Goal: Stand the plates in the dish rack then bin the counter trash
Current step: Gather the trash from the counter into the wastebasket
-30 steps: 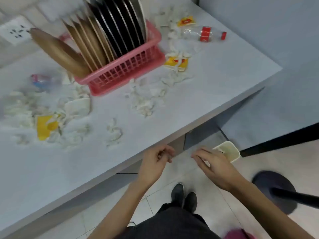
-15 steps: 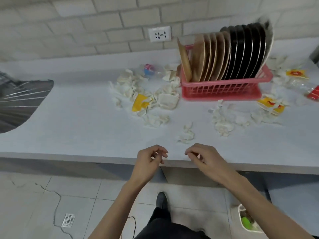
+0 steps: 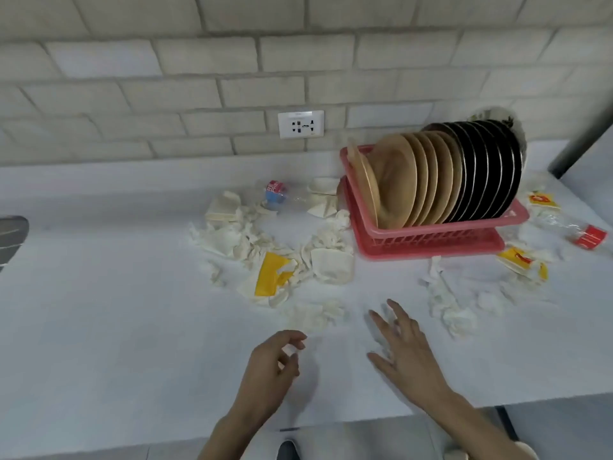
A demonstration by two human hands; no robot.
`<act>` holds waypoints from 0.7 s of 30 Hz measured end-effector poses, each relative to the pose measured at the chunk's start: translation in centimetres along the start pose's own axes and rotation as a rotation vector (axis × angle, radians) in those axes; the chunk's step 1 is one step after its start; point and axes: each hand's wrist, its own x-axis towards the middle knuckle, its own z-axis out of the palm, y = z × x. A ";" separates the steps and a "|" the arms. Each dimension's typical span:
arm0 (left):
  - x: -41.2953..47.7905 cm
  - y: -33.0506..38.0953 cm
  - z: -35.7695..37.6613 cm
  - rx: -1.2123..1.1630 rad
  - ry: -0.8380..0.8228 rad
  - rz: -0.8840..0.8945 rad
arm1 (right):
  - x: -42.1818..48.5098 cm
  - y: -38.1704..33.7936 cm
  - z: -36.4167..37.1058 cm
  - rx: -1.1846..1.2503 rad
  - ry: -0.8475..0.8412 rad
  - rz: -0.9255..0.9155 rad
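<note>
Crumpled napkin [image 3: 315, 315] lies just beyond the left grip [image 3: 270, 370] (loosely curled).

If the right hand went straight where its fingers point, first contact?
The right hand would likely meet the crumpled white paper wad left of the pink plastic dish rack; depth unclear.

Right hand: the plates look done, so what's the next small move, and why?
Probably reach the right hand to the tissue wad just left of its fingertips and grip it. The plates all stand in the rack, the hand is open and spread over the counter, and that wad looks like the nearest of the trash scattered there.
</note>
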 end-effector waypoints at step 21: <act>11.8 0.8 0.1 1.103 -0.471 0.833 | 2.0 -2.9 0.6 0.402 0.176 0.293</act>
